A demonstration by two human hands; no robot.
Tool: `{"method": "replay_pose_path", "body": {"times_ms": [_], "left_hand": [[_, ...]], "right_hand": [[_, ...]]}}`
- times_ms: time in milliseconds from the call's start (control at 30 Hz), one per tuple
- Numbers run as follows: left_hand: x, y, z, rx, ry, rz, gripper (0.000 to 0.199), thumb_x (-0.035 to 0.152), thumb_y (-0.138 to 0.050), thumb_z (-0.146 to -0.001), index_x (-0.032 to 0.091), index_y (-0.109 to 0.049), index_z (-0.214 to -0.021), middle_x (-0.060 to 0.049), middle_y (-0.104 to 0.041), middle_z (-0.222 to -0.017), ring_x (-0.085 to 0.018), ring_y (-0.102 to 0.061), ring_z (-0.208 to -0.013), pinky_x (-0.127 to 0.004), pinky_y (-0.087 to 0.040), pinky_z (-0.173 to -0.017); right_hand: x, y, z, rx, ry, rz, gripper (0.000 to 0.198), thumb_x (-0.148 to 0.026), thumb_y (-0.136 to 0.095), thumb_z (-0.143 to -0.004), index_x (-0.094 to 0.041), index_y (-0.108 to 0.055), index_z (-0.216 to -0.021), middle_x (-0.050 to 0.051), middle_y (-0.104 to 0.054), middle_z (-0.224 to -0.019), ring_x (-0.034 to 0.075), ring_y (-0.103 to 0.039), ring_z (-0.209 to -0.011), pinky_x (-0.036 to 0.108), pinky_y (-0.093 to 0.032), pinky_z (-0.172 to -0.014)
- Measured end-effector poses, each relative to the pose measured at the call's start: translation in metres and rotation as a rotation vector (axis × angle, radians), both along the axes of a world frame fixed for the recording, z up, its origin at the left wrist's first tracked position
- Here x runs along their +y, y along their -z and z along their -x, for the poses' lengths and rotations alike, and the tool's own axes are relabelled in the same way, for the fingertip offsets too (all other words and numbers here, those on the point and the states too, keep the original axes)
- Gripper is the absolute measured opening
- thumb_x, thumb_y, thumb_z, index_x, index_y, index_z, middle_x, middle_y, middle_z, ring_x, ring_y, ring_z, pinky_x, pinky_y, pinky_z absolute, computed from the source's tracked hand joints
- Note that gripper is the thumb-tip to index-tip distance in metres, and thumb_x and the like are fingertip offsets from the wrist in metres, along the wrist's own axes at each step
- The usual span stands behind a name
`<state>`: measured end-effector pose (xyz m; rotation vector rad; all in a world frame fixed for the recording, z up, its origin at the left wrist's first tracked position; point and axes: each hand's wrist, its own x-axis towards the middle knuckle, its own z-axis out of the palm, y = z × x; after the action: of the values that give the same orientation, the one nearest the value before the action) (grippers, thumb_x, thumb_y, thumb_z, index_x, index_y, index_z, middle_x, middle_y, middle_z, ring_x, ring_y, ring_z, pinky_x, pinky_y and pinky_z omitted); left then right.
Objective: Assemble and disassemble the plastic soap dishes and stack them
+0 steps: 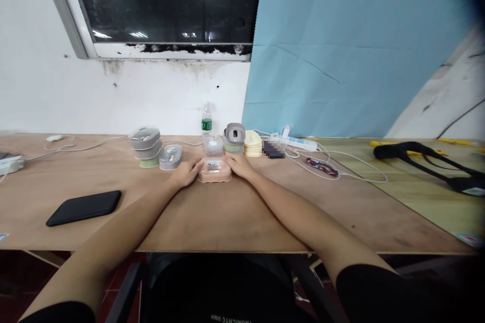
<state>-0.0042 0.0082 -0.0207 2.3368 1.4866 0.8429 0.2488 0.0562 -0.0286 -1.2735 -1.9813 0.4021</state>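
Note:
A pink box with a clear lid (214,175) and an oval label on top stands on the wooden table, straight ahead of me. My left hand (187,172) holds its left side, fingers along the far edge. On the opposite side my right hand (239,165) grips the right far corner. Just behind the box are a small clear container (213,145) and a stack of grey and green rims (234,137). Left of my left hand sits a grey lidded box (171,157), beside a stack of grey and green boxes (145,146).
A pile of cream-coloured pieces (252,144) stands right of the rims. Behind is a plastic bottle (206,118). A black phone-like slab (84,207) lies front left. To the right are a power strip (301,143), white cables, a dark red object (322,167) and a black strap frame (428,161).

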Motion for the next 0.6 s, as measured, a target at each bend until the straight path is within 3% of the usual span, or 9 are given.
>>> {"method": "replay_pose_path", "body": {"times_ms": [600], "left_hand": [[-0.0068, -0.0082, -0.0013, 0.088, -0.024, 0.005, 0.065, 0.063, -0.026, -0.091, 0.019, -0.054, -0.129, -0.010, -0.065, -0.120, -0.027, -0.061, -0.108, -0.035, -0.044, -0.093]], "right_hand": [[0.0060, -0.0022, -0.0062, 0.033, -0.112, 0.070, 0.050, -0.061, -0.040, -0.086, -0.018, -0.053, -0.064, -0.003, -0.055, -0.060, 0.013, -0.048, -0.062, 0.023, -0.032, -0.059]]}}
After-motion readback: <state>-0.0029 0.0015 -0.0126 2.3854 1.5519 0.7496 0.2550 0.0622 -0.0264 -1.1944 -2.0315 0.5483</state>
